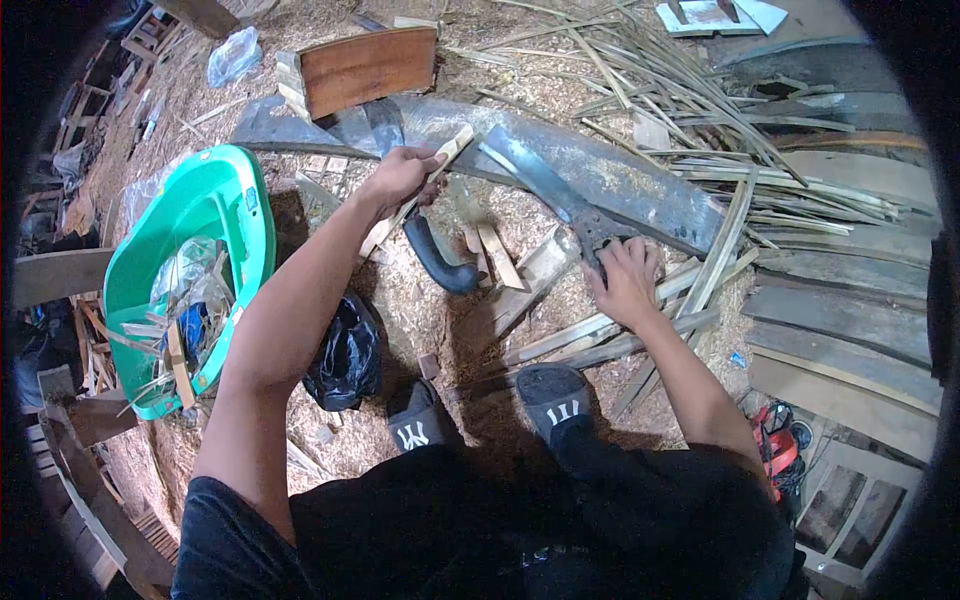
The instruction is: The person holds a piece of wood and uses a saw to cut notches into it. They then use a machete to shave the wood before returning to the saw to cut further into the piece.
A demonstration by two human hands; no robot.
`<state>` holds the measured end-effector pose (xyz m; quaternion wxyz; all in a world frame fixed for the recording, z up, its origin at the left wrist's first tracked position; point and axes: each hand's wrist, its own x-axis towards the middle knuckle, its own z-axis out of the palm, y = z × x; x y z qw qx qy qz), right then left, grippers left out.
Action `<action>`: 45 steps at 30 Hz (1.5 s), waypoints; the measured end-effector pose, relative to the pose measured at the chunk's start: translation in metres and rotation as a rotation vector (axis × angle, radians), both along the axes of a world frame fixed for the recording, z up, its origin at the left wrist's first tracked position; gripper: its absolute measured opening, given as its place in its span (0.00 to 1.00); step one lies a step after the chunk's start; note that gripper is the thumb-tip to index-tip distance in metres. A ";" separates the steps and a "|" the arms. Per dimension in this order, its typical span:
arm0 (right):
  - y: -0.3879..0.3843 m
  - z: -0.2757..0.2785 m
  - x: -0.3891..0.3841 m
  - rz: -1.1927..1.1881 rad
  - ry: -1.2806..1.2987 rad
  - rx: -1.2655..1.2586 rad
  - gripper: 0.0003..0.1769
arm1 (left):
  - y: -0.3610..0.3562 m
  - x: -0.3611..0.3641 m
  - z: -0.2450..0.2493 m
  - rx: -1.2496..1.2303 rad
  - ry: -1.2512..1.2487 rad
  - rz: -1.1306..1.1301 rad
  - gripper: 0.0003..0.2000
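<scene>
My left hand (402, 180) is closed around a short, pale strip of wood (458, 143), whose upper end sticks out past the fingers. Under my right hand (628, 282) is the dark handle of a handsaw (545, 182), with my fingers curled at it. The saw's broad shiny blade points up and left over a long grey plank (640, 190). Just below my left hand, a curved black tool handle (438, 258) slants downward; part of this tool is hidden by the hand. Small wood offcuts (500, 255) lie between my hands.
A green plastic tub (262, 215) with scraps stands at left, beside a black plastic bag (345, 355). A reddish-brown board (368, 72) rests at the plank's far end. Thin wood strips (690, 95) are heaped at upper right; boards (850, 320) line the right side. Shavings cover the ground.
</scene>
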<state>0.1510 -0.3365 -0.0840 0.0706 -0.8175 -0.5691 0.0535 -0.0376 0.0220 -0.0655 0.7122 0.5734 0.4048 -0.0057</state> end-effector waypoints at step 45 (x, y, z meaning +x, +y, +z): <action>0.060 -0.011 -0.038 -0.295 1.313 0.452 0.24 | -0.068 0.048 -0.008 0.345 0.346 -0.084 0.31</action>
